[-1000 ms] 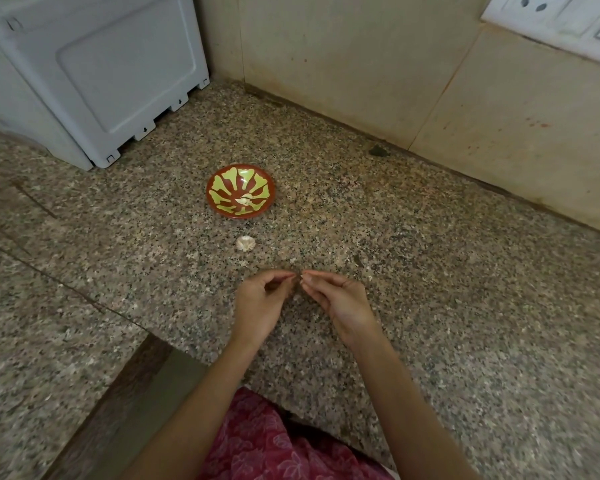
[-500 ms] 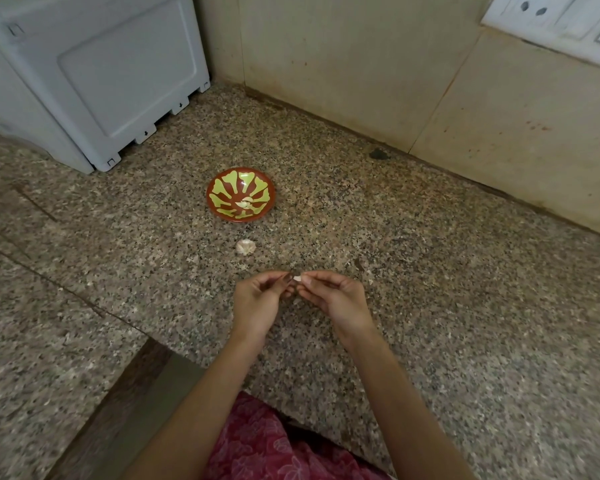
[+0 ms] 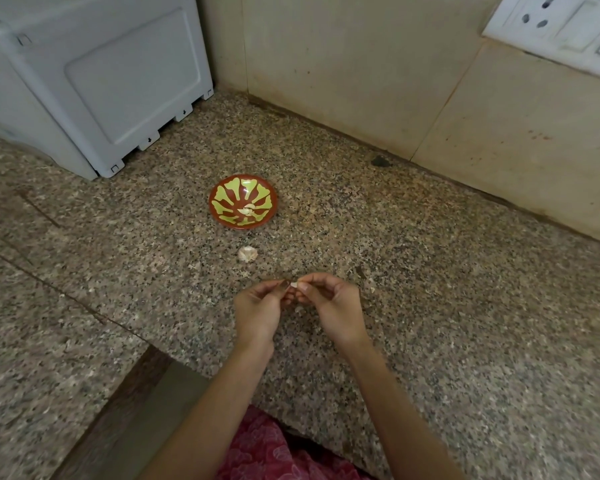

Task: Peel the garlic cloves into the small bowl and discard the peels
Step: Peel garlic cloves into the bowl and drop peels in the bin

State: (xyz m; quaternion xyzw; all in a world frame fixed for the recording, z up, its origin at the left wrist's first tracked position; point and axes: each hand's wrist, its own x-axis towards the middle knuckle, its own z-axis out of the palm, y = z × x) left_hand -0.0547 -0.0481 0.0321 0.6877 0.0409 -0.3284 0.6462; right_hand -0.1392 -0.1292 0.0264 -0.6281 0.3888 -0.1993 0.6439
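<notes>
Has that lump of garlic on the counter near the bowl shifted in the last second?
No. The garlic lump keeps the same gap on the near side of the small bowl; both slid down the picture together, so the camera moved.

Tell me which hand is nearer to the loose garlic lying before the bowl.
Left. The left hand is just on the near side of the loose garlic; the right hand is farther to the right.

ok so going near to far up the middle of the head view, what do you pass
left hand and right hand pinching a garlic clove → garlic piece on the counter → small bowl → wall
</notes>
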